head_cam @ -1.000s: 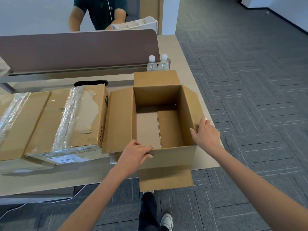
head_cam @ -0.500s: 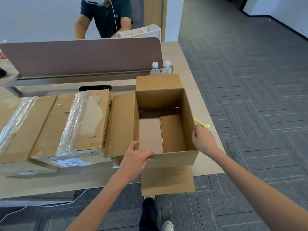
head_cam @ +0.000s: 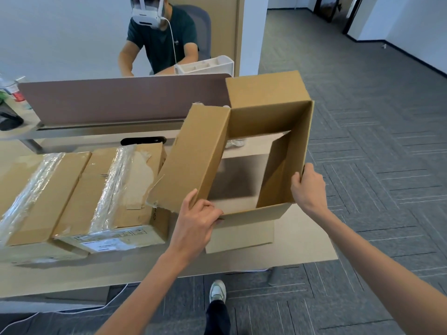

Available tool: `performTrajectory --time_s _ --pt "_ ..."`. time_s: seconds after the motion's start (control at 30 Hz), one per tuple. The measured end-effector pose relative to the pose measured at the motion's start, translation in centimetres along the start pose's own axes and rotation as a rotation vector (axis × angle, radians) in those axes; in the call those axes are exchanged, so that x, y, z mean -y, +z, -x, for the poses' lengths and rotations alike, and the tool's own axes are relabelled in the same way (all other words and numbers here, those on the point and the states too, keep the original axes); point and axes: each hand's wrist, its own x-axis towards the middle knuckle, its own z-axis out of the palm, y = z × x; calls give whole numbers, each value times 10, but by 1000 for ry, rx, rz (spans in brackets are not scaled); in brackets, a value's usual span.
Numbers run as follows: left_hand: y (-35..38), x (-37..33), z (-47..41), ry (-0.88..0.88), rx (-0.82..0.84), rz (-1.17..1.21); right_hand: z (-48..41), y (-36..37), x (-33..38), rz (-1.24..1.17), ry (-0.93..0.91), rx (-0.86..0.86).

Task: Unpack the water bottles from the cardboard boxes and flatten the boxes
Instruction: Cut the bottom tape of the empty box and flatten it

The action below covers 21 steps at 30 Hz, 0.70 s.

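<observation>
Two bare hands hold the open brown cardboard box tilted over the right end of the light wooden table. The left hand grips its near rim at the left corner, and the right hand grips the near end of its right wall. Just left of it, two sealed brown cardboard boxes with clear tape lie on the table.

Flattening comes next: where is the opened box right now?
Head view, right of centre: the opened box is held tilted over the table's right end, left hand at its near-left corner, right hand on its right wall, beside the taped box.
</observation>
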Motion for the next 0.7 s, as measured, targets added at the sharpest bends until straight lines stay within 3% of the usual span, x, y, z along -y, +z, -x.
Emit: performTrajectory --time_s 0.37,0.53,0.7 --pt "-19 -8 -3 -5 -16 -72 2 -25 2 -230 165 -31" --pt "-20 -9 0 77 -53 -54 2 -35 5 -355 235 -21" --pt "-21 -6 2 -24 -41 12 4 -38 7 -366 255 -5"
